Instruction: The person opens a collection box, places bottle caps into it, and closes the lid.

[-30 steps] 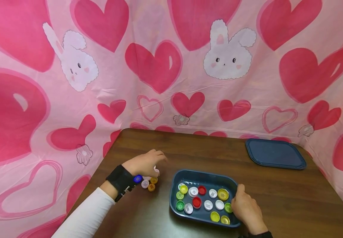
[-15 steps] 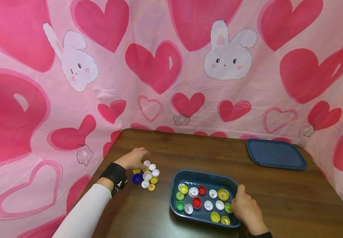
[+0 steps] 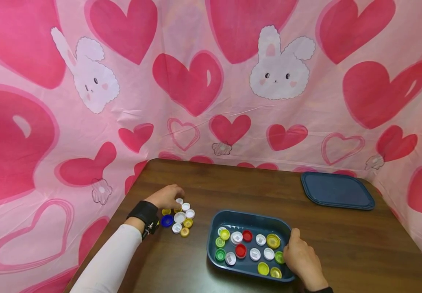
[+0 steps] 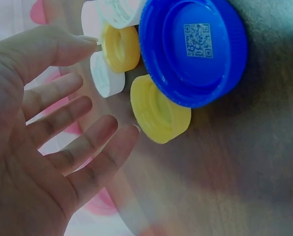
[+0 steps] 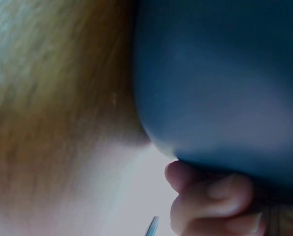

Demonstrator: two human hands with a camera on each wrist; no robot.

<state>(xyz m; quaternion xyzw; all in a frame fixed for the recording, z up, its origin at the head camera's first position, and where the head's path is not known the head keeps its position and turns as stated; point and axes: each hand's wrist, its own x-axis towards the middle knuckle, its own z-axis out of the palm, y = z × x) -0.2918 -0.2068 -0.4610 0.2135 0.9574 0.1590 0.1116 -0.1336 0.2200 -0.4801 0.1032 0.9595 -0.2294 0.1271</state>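
Bottle caps lie in two lots before you: a loose cluster of white, yellow and blue ones near the left edge of the worktop, and a mixed set of white, red, green and yellow ones inside the blue tray, set toward the near edge. The work looks partway along: the caps inside the tray seem dealt with, while the cluster outside it appears left to do. A flat lid lies near the worktop's far right corner, well apart from the tray.

Your left hand is low at the far side of the cluster, fingers spread and slightly bent, grasping nothing. Its fingertips are just beside a yellow cap, and the thumb is near a darker yellow cap; you cannot tell whether either touches. Your right hand grips the tray's right end, fingers curled against its wall.
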